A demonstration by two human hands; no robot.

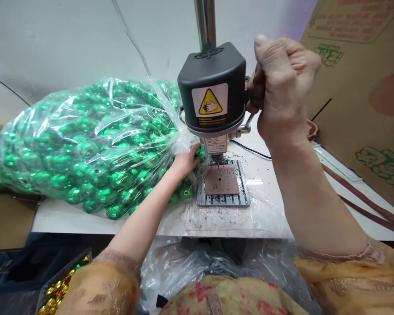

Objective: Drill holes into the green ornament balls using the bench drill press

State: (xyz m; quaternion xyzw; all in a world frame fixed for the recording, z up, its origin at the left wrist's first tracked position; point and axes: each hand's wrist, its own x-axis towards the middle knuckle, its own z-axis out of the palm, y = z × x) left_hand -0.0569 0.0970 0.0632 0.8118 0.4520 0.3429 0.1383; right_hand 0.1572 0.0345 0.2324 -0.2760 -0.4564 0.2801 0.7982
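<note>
My left hand [185, 162] is at the gathered mouth of a clear plastic bag [180, 139]. Its fingers curl at a shiny green faceted ball [201, 153], partly hidden beside the drill. Many more green balls [114, 175], some with small holes, fill the bag. On the right side of a small black drill press [212, 87], my right hand [284, 83] is raised and closed around the feed handle, whose grip it hides. A metal lever rod [246, 127] shows below that hand. Under the chuck, a brown square board [221, 180] with one hole lies on the slotted metal base [246, 199].
Dark shavings are scattered over the base and the white table [265, 210]. A large cardboard box [357, 109] stands at the right, with brown straps [357, 203] near it. Clear plastic sheeting [180, 262] hangs below the front edge. Gold balls [57, 288] lie at lower left.
</note>
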